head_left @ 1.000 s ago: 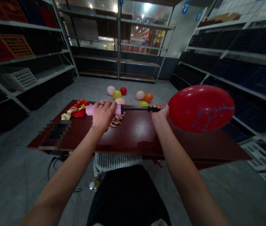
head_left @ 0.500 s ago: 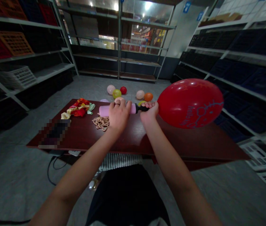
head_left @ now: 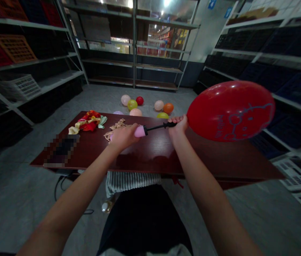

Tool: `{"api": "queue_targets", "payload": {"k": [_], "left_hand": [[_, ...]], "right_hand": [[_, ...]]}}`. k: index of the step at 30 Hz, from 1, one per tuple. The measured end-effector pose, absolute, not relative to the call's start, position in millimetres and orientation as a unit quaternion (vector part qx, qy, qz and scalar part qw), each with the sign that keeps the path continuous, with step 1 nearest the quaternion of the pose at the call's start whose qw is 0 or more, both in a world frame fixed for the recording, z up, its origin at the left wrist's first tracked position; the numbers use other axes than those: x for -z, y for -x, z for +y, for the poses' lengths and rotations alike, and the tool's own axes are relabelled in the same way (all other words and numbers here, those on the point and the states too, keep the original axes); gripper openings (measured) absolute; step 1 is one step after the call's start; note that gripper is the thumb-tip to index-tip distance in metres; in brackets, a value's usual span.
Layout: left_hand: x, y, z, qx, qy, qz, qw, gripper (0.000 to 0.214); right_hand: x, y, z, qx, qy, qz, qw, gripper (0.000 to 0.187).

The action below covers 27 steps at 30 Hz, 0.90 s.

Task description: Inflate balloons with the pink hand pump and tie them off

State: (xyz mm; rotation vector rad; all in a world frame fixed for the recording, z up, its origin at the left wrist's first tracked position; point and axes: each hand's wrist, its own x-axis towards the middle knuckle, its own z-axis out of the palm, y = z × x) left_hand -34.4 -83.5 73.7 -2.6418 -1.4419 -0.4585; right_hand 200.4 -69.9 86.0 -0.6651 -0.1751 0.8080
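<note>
One red balloon point(head_left: 230, 111), printed with a cartoon figure, swollen large and taut. It is held in the air over the right end of the counter point(head_left: 219, 160), touching nothing but the hand at its neck.

One right hand point(head_left: 178, 125), clenched around the balloon's neck and the black end of the pump rod point(head_left: 155, 127). How the two join is hidden by the fingers.

One hand pump point(head_left: 139, 131), pink barrel, rod drawn partway out. The barrel is gripped in the left hand point(head_left: 122, 137), fist closed, low over the middle of the counter.

One heap of flat balloons point(head_left: 87, 121), red, yellow and pale green, at the counter's far left corner. None is inflated.

One scatter of beige loops point(head_left: 115, 127), just beyond the left hand; too small to say what they are.

Several filled balloons point(head_left: 135, 112) on the floor beyond the counter, well apart from the hands, in pink, green, red, orange and yellow.

Metal shelving point(head_left: 46, 76) along both walls and the far end, with crates point(head_left: 17, 87).

Condition: by its size, the red balloon looks nearly full. The neck is not yet tied, and the heap of flat ones remains untouched.
</note>
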Motion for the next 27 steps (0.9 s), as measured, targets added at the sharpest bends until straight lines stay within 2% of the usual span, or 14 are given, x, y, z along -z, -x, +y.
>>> {"api": "queue_targets", "payload": {"k": [4,12,20,27], "left_hand": [[-71,53,-75,0.139,0.870,-0.465,0.088,0.036],[-98,58,-79,0.214,0.854,-0.432,0.195,0.030],[-106,29,-93,0.252,0.817,-0.467,0.226,0.035],[-107,-9,-108,0.260,0.820,-0.476,0.185,0.032]], "right_hand": [[-86,-219,-75,-0.378,0.303,-0.047,0.874,0.035],[-87,-213,-80,-0.386,0.246,0.000,0.889,0.034],[-100,-199,-81,-0.408,0.241,0.004,0.880,0.038],[-104,-157,-75,-0.427,0.254,-0.050,0.866,0.038]]}}
